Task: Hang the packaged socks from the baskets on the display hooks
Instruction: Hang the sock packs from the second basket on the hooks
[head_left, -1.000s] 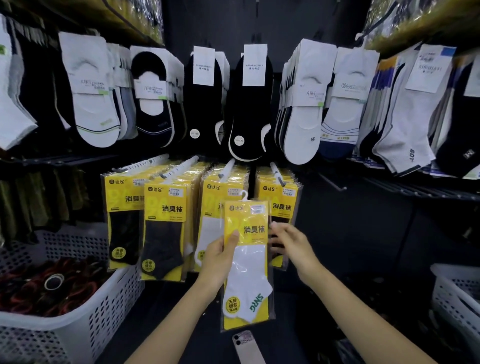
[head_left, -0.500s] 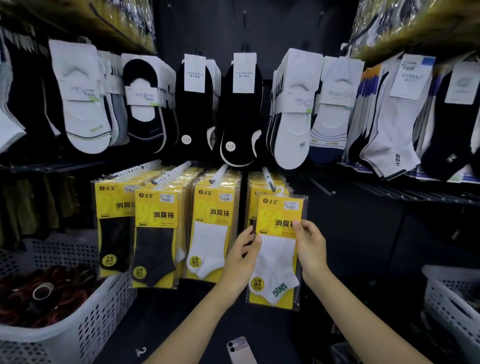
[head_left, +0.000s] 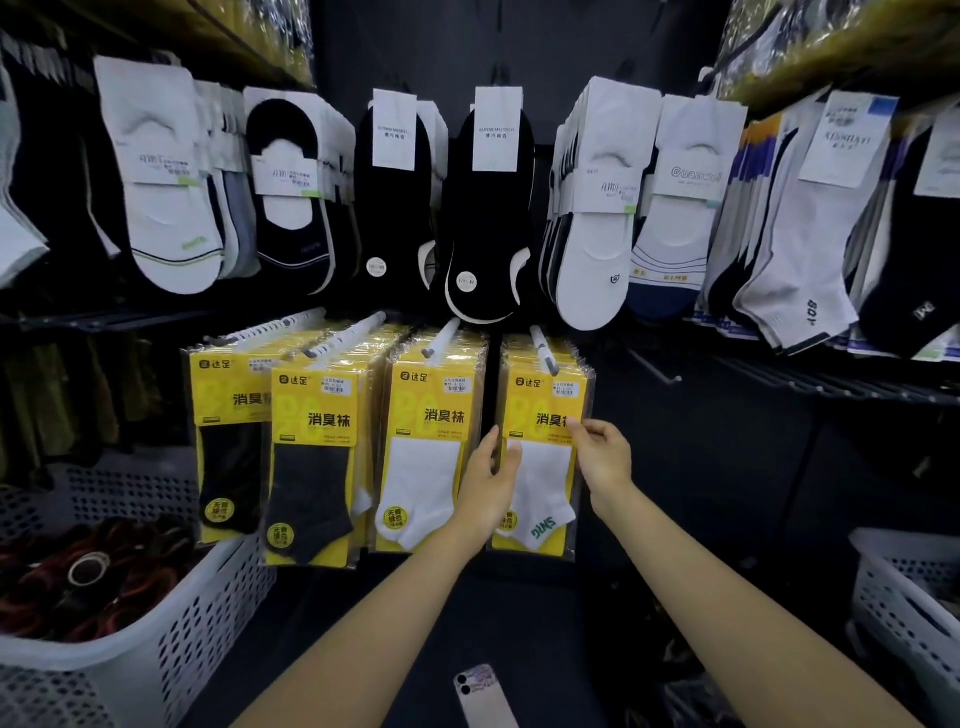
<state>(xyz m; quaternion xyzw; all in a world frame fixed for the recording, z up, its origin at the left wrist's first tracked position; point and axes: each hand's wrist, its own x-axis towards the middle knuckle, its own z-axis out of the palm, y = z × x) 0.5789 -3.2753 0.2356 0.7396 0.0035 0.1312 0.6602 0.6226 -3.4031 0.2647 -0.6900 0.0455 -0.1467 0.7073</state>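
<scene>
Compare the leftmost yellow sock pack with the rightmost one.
The leftmost yellow pack shows a black sock; the rightmost yellow pack shows a white sock with green lettering. The leftmost yellow pack hangs untouched; the rightmost yellow pack is held at its edges by the left hand and right hand. Both have the same yellow card.

This is a shop, in a sock aisle. Dark wall racks carry rows of display hooks (head_left: 543, 351), each loaded with many identical items. Above hang loose no-show socks (head_left: 166, 208) on branded paper bands. Below hang yellow packs (head_left: 311, 467) of ankle socks in clear sleeves, grouped by colour. The front pack (head_left: 545, 405) on the right-hand hook bears a small barcode sticker. White perforated plastic baskets (head_left: 156, 649) stand low at either side beneath the racks, the left one holding dark goods.
</scene>
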